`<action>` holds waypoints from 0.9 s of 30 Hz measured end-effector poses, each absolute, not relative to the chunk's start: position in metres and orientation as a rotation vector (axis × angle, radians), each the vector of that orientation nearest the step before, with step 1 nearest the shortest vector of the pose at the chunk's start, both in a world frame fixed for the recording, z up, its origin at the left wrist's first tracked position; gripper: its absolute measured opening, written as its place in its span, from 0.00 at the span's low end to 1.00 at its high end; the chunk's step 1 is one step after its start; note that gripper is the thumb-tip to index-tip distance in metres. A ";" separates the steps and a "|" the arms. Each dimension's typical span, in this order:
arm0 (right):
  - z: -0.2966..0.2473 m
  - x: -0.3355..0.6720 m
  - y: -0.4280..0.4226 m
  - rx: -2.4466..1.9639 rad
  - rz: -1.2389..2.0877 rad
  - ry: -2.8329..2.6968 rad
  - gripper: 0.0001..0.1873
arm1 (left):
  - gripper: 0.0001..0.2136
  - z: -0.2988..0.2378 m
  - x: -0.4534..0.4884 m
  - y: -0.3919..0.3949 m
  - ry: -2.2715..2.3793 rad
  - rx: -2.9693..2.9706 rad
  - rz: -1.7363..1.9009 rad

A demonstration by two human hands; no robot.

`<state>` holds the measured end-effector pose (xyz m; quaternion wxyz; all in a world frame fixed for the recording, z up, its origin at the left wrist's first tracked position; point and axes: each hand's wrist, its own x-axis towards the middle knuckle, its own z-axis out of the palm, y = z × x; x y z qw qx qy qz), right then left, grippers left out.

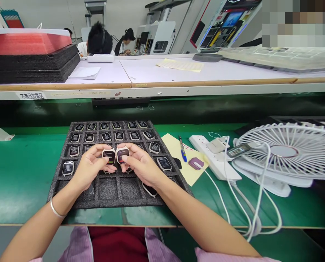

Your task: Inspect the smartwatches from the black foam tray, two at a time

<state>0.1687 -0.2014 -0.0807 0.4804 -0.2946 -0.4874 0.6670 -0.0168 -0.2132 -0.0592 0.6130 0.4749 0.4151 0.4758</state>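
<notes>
A black foam tray [116,189] with square pockets lies on the green table mat [17,174]; several small watch bodies with dark screens fill its far rows. My left hand [90,165] grips one watch body [109,155] with a lit screen, held above the tray's middle. My right hand [139,163] pinches a second watch body [122,154] right beside the first; the two nearly touch. The nearest pockets hold nothing except one watch body [149,190] under my right wrist.
To the right lie a yellow paper [176,145] with a blue pen [182,149], a white power strip [214,160], white cables and a white fan [288,153] laid flat. A white shelf [165,78] carries black and red foam stacks [28,58]. Other people sit behind it.
</notes>
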 end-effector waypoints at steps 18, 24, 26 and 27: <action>-0.079 0.170 -0.198 -0.736 1.582 -1.157 0.23 | 0.24 -0.053 -0.016 -0.213 0.927 1.142 1.156; -0.081 0.169 -0.192 -0.671 1.556 -1.205 0.29 | 0.29 -0.022 -0.008 -0.282 0.402 1.093 0.889; -0.077 0.168 -0.198 -0.655 1.525 -1.276 0.27 | 0.28 -0.009 -0.007 -0.310 0.210 1.022 0.733; -0.073 0.168 -0.205 -0.644 1.494 -1.323 0.26 | 0.25 -0.003 -0.007 -0.321 0.151 1.022 0.662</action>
